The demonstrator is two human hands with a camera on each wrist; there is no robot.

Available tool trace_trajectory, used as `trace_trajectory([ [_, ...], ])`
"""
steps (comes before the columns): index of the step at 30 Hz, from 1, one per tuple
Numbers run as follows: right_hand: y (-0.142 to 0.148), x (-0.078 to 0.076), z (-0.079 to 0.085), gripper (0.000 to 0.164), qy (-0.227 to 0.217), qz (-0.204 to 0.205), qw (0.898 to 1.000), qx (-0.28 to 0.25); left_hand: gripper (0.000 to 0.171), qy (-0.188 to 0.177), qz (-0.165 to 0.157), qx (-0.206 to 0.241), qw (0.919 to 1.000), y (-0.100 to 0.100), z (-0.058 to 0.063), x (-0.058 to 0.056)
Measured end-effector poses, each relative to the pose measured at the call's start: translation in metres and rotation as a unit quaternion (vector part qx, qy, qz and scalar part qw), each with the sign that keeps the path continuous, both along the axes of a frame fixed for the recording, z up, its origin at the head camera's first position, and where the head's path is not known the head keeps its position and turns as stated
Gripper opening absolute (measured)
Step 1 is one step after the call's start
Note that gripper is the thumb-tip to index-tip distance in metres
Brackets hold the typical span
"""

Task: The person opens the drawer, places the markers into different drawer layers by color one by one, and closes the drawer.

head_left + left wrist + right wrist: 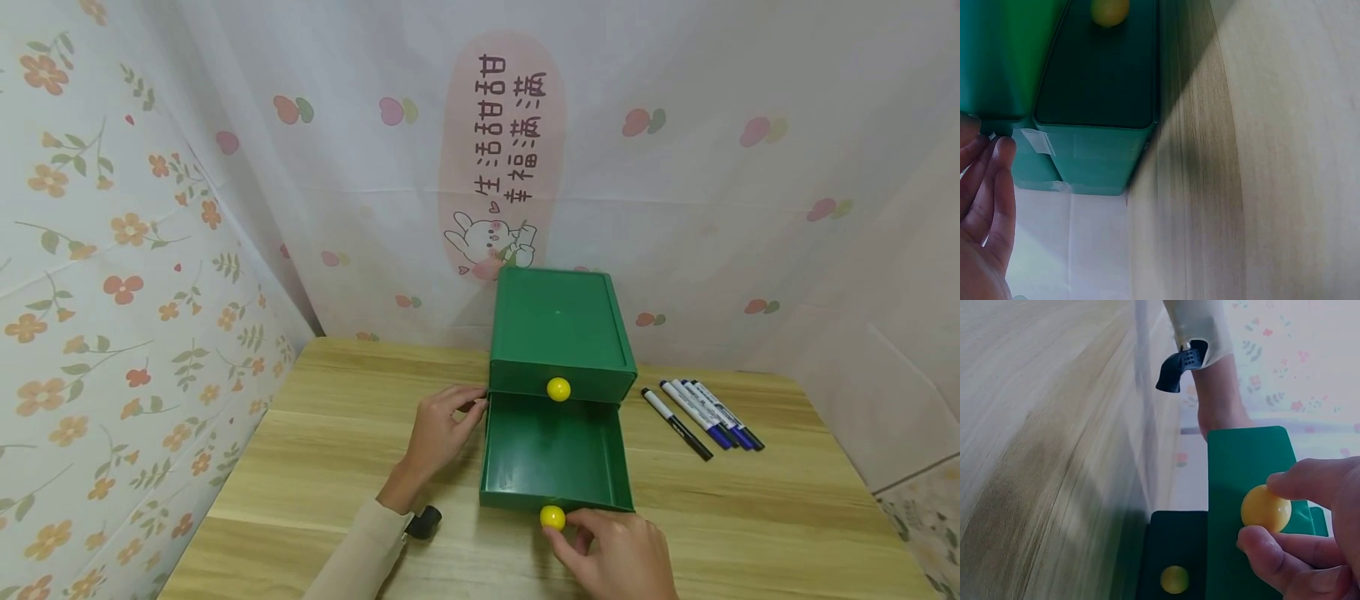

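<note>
A green drawer cabinet [558, 321] stands against the back curtain, with a shut top drawer bearing a yellow knob [558, 389]. Below it, a green drawer [553, 450] is pulled out toward me, its smooth green floor in view. My right hand [618, 554] pinches this drawer's yellow knob [1265, 509] between thumb and fingers. Lower down, the right wrist view shows another shut drawer with its own yellow knob [1174, 579]. With thumb and fingertips, my left hand [441, 429] holds the cabinet's left front edge, seen close up in the left wrist view.
Several markers [693, 404] with white barrels and blue or black ends lie on the wooden table [337, 433], right of the cabinet. A black device [424, 522] sits at my left wrist. Patterned curtains [337, 192] enclose the table at the back and sides.
</note>
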State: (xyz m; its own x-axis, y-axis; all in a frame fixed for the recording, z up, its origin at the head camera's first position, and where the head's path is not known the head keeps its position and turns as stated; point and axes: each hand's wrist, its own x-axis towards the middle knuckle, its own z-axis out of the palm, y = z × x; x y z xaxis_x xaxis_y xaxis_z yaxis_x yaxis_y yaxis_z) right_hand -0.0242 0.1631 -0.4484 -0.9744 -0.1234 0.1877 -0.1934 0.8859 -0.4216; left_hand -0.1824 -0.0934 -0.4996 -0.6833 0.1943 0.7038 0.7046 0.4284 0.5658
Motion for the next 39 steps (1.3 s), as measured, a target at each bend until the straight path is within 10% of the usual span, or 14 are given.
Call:
trace_trajectory([
  [10,0.001,0.002,0.011,0.026,0.003,0.001,1.000,0.003,0.017,-0.007,0.002,-0.002,1.0000,0.000,0.000,0.000],
  [18,0.015,-0.003,0.027,0.029,0.147,0.004,0.989,-0.027,0.017,-0.020,0.012,-0.010,0.9997,0.000,0.001,0.000],
  [29,0.073,-0.061,0.029,0.010,0.250,-0.033,0.961,-0.116,0.017,-0.020,0.006,-0.014,0.9997,-0.001,0.000,-0.001],
  [39,0.134,-0.108,-0.004,0.015,0.190,-0.157,0.954,-0.170,0.017,-0.021,0.005,-0.013,0.9997,-0.001,0.001,0.000],
])
